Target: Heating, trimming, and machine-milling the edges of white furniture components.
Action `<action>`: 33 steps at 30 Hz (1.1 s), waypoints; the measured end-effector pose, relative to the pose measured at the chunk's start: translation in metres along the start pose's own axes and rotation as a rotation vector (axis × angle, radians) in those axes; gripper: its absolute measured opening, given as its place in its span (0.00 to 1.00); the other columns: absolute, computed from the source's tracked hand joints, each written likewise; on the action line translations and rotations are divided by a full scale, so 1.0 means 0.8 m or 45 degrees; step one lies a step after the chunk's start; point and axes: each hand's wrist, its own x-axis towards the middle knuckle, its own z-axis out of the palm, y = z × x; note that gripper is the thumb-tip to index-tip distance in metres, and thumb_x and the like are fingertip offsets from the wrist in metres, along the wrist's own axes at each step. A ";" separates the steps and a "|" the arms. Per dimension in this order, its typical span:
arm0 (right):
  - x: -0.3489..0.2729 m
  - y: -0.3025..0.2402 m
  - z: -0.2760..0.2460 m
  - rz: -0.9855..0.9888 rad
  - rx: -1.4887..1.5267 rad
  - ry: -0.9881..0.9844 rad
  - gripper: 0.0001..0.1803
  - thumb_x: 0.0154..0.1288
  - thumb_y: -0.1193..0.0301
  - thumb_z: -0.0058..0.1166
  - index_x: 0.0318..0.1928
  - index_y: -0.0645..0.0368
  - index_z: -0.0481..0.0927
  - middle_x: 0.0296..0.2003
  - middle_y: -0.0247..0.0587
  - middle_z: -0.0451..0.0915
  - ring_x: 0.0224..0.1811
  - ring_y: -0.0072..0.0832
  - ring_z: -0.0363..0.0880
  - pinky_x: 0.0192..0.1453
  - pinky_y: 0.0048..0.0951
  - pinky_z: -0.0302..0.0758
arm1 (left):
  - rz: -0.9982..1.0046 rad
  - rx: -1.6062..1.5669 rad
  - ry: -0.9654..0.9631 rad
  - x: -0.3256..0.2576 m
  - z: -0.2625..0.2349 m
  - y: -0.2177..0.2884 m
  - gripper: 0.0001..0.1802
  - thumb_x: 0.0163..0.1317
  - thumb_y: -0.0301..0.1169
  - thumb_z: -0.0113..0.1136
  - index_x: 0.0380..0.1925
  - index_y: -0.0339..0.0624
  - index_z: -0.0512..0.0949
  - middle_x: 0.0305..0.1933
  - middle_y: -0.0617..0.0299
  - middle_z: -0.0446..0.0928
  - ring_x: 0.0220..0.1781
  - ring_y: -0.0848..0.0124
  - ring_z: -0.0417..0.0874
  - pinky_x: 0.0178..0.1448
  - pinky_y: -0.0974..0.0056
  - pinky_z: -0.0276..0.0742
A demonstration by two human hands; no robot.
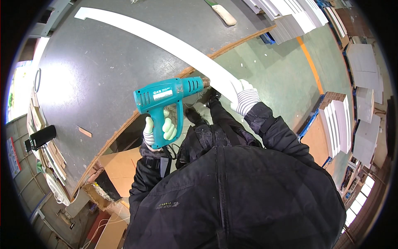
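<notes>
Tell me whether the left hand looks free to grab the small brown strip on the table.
Probably not: the left hand is closed around the teal heat gun, though nothing seems to block the way to the small brown strip.

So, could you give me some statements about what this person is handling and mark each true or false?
1. The left hand holds a teal heat gun. True.
2. The right hand is empty. False: it holds one end of a long white strip.
3. Both hands are bare. False: both wear pale gloves.
4. The strip reaches over the dark table. True.
5. The heat gun's nozzle points away from the strip. False: it points toward it.
6. The green floor has an orange line on it. True.
</notes>
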 end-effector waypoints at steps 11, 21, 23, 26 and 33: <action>0.060 -0.054 -0.049 0.314 0.271 -0.010 0.52 0.51 0.44 0.61 0.73 0.50 0.56 0.60 0.53 0.72 0.62 0.49 0.72 0.66 0.53 0.65 | 0.123 0.089 0.051 -0.007 0.011 -0.007 0.37 0.69 0.61 0.46 0.62 0.39 0.65 0.29 0.64 0.71 0.23 0.71 0.70 0.30 0.64 0.63; 0.166 -0.043 -0.008 0.312 0.062 -0.322 0.39 0.51 0.53 0.62 0.62 0.57 0.71 0.58 0.58 0.73 0.56 0.52 0.77 0.59 0.46 0.75 | 0.262 0.113 0.101 -0.016 0.023 -0.023 0.37 0.70 0.60 0.46 0.62 0.38 0.65 0.29 0.63 0.71 0.24 0.71 0.70 0.30 0.65 0.63; 0.165 -0.045 -0.011 0.264 0.019 -0.302 0.39 0.51 0.53 0.62 0.62 0.58 0.71 0.57 0.58 0.74 0.56 0.53 0.77 0.59 0.46 0.75 | 0.241 0.073 0.129 -0.015 0.022 -0.024 0.37 0.70 0.60 0.46 0.62 0.38 0.65 0.29 0.63 0.71 0.24 0.71 0.71 0.30 0.65 0.63; 0.162 -0.045 -0.005 0.164 -0.027 -0.225 0.41 0.51 0.53 0.63 0.64 0.59 0.69 0.55 0.58 0.76 0.56 0.52 0.77 0.59 0.45 0.75 | 0.247 0.068 0.151 -0.015 0.026 -0.024 0.37 0.70 0.59 0.46 0.62 0.38 0.65 0.29 0.63 0.72 0.24 0.71 0.71 0.31 0.64 0.64; 0.152 0.019 0.003 -0.046 1.545 -0.005 0.51 0.53 0.48 0.66 0.69 0.64 0.59 0.57 0.63 0.72 0.59 0.50 0.75 0.61 0.43 0.73 | 0.230 0.072 0.121 -0.011 0.024 -0.020 0.37 0.69 0.60 0.47 0.62 0.38 0.65 0.29 0.63 0.71 0.23 0.71 0.71 0.30 0.64 0.64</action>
